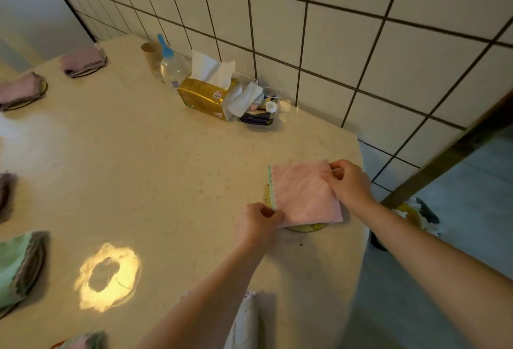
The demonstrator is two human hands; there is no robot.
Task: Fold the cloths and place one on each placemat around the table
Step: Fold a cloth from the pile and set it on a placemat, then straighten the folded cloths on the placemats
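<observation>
While my left hand [258, 222] pinches the near-left corner of the pink cloth [305, 193], my right hand [350, 182] pinches its far-right corner. Both sets of fingers are curled on the fabric. It lies folded square over a yellow placemat [305, 228] near the worktop's [166, 168] right edge. Other folded cloths [82, 60] sit on placemats at the left.

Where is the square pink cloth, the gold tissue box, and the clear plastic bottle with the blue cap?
square pink cloth [305, 193], head view, middle of its top face
gold tissue box [201, 96], head view, front side
clear plastic bottle with the blue cap [173, 68], head view, clear body
</observation>
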